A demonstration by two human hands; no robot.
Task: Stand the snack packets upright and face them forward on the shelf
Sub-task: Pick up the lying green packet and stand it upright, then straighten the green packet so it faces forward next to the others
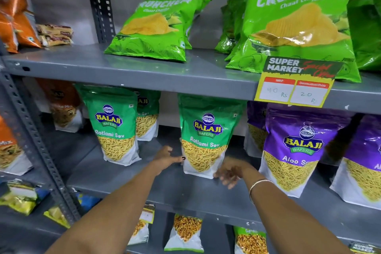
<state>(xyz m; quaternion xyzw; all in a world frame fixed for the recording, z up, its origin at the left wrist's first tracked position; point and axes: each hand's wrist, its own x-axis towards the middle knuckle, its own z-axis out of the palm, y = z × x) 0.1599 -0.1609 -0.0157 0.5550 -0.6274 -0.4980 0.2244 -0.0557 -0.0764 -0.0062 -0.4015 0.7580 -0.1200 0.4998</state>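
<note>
A green Ratlami Sev packet (206, 136) stands upright on the middle shelf (127, 175), label facing forward. My left hand (168, 158) touches its lower left edge with fingers spread. Just off the packet's lower right corner, my right hand (228, 173) has its fingers apart and holds nothing. A second Ratlami Sev packet (115, 128) stands upright to the left, with a third (147, 115) behind it. Purple Aloo Sev packets (296, 148) stand to the right.
Green Crunchem chip bags (156, 27) (296, 20) lean on the upper shelf, above a yellow price tag (294, 86). Orange packets (64, 105) sit at the left. More snack packets (185, 233) fill the lower shelf. A perforated steel upright (35, 134) runs along the left.
</note>
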